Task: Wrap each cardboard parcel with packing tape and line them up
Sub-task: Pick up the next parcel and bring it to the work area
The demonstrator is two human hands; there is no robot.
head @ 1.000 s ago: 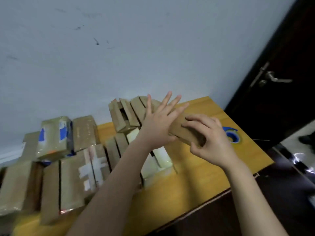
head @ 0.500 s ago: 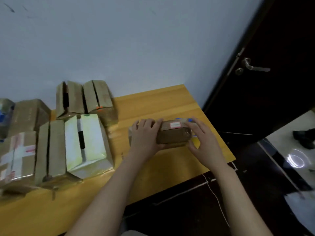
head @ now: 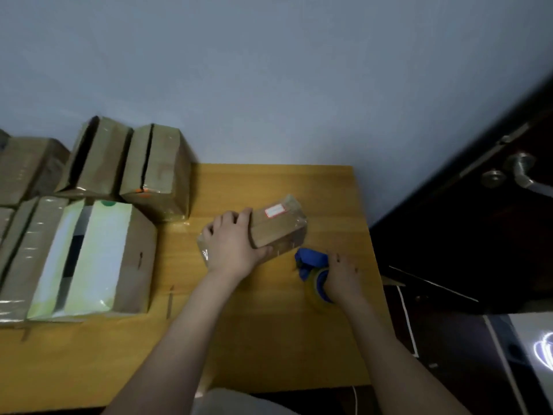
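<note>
The cardboard parcel (head: 279, 227) lies on the table (head: 269, 339), long axis toward its far-right corner, left hand (head: 233, 245) gripping the near end. The right hand (head: 342, 275) clasps the tape dispenser (head: 312, 260) near the table's right edge.

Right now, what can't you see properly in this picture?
Head view:
- The label on the parcel: too small and blurred to read.
- The tape dispenser: the right hand covers it, hiding its grip.
- The parcel's left end: under the left hand.
- The boxes at left: cut off by the picture's edge.
</note>
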